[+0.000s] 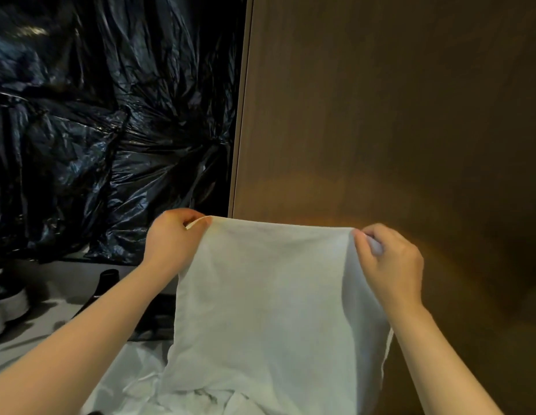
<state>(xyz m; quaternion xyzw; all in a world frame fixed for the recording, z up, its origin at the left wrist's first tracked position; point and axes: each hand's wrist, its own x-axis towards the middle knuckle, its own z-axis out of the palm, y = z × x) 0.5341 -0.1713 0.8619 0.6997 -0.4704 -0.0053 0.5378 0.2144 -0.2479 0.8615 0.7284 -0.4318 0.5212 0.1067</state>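
Observation:
A white cloth [269, 301] hangs stretched in front of me, its top edge held level. My left hand [171, 238] pinches the cloth's upper left corner. My right hand [392, 262] pinches the upper right corner, fingers curled round the hem. The lower part of the cloth falls onto more crumpled white fabric [198, 396] at the bottom of the view.
Black plastic sheeting [105, 121] covers the wall at the left. A brown wooden panel [395, 109] stands close behind the cloth on the right. A dark bottle [103, 287] and dim objects sit on a pale surface [36, 333] at the lower left.

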